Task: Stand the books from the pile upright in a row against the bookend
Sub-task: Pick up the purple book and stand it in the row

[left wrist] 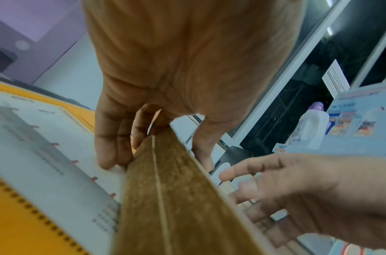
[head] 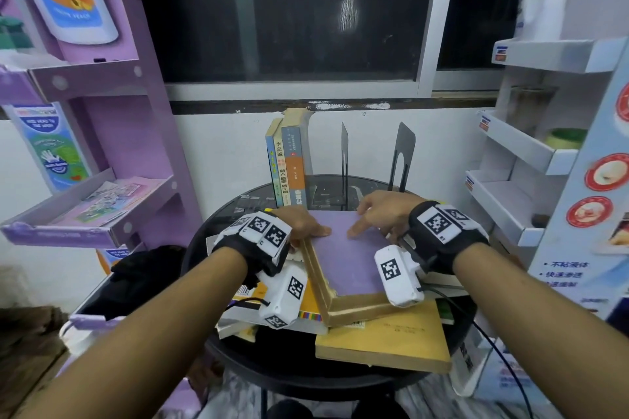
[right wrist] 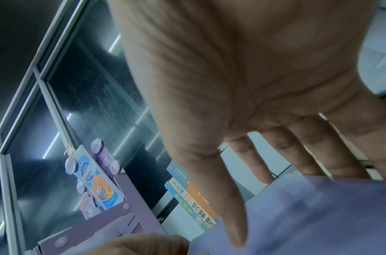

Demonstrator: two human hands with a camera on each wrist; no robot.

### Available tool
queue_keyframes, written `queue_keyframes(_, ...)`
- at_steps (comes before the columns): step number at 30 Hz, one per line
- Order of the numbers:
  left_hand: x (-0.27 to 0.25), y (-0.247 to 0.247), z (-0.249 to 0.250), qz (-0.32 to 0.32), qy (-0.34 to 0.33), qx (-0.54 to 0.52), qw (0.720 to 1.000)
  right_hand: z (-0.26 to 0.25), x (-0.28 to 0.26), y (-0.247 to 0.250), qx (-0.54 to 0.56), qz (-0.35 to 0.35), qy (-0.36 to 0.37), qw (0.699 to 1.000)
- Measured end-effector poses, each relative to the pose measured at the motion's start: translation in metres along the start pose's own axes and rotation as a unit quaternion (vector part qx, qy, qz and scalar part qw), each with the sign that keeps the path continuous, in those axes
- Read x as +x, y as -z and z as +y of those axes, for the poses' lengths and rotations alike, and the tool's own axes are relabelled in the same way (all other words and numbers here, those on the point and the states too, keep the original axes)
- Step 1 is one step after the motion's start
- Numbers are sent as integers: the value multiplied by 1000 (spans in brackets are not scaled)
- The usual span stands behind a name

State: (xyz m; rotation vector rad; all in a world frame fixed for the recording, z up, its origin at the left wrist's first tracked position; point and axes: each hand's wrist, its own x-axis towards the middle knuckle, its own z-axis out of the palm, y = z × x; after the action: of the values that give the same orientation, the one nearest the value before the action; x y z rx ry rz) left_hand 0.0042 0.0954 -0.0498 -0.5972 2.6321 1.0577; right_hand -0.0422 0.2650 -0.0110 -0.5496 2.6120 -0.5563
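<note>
A thick purple-covered book (head: pixel 347 255) with tan page edges (left wrist: pixel 177 198) lies on top of the pile on the round black table (head: pixel 306 374). My left hand (head: pixel 306 231) grips its left edge, thumb on the cover and fingers (left wrist: pixel 109 155) curled down the side. My right hand (head: pixel 371 214) hovers over the far right corner with fingers spread and straight, thumb (right wrist: pixel 229 215) touching the purple cover (right wrist: pixel 307 215). Three books (head: pixel 289 163) stand upright at the back. To their right stand two black bookends (head: pixel 344 153) (head: pixel 403 153).
Under the purple book lie a yellow book (head: pixel 384 343), an orange spiral notebook (left wrist: pixel 24 215) and others. A purple display rack (head: pixel 112 146) stands at the left, white shelves (head: pixel 517 180) at the right, and a black bag (head: pixel 146 269) sits left of the table.
</note>
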Motion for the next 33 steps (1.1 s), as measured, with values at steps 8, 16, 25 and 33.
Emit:
queue_keyframes(8,-7,7,-6,-19,-9,-126,992,1,8,-5,41,6,-23,999)
queue_keyframes(16,-17,19,-1,-4,-72,-205,976,-2,4,7,62,22,-19,998)
queue_keyframes(25,-26,48,25,93,-164,-236,953,-7,3,21,120,168,38,978)
queue_keyframes(33,-32,58,19,174,-291,-270,901,-8,5,17,161,297,124,933)
